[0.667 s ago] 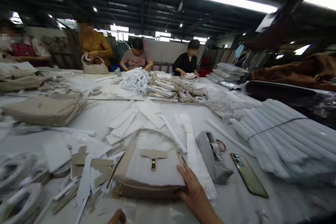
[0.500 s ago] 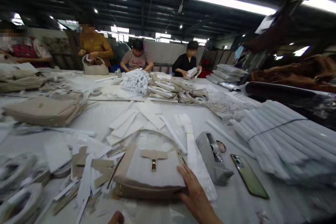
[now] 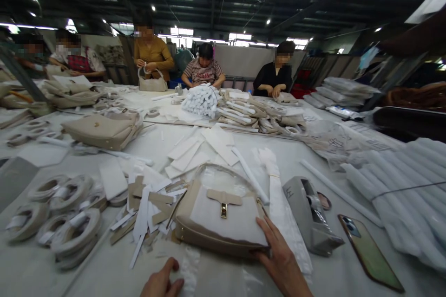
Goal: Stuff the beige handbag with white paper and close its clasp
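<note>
Right hand [image 3: 283,262] lies flat, grip splayed wide, fingers spread on the bag [image 3: 223,222] at its near corner. Left hand [image 3: 162,283] curls loosely on the bench [image 3: 104,274]; its hold cannot be told.

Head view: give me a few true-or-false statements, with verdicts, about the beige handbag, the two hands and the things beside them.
1. The right hand rests on the near right corner of the beige handbag. True.
2. The phone lies left of the handbag. False: it lies to the right, beyond the tape dispenser.
3. The handbag's flap carries a gold-coloured clasp. True.
4. The left hand grips the tape dispenser. False: it is at the near edge of the view, in front of the handbag and apart from the dispenser.
5. The handbag stands upright. False: it lies flat on the table.
</note>
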`<control>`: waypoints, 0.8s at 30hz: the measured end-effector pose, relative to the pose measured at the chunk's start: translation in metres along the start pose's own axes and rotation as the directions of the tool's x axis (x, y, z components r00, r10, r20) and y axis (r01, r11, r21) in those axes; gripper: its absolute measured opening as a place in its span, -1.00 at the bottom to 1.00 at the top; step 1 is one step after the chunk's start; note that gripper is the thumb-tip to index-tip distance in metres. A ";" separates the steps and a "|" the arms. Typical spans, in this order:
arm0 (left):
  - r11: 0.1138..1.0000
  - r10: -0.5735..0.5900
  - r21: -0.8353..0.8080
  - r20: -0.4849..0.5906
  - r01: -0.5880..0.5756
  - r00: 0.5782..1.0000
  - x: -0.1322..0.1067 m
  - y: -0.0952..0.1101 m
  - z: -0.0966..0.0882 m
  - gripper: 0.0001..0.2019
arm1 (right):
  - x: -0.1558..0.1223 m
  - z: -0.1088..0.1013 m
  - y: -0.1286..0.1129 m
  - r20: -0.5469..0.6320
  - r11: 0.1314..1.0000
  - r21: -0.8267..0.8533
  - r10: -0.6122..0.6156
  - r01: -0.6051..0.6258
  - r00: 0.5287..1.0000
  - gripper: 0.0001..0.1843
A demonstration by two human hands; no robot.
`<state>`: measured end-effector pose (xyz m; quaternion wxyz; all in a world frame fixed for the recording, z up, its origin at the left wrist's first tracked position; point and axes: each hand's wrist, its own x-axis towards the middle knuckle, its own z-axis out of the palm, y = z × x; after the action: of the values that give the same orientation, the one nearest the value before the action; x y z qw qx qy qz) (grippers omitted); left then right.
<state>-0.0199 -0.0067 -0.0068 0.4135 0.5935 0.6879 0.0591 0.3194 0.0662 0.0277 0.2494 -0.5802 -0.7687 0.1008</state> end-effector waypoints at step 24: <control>0.948 0.302 0.171 -0.218 -0.269 0.928 0.187 0.174 -0.143 -0.76 | -0.009 0.010 0.015 -0.032 0.999 -0.049 0.019 -0.020 0.999 -0.22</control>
<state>0.0311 0.2637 0.0923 0.2718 0.7030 0.6415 0.1429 0.3286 0.0636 0.0104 0.2460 -0.5952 -0.7613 0.0750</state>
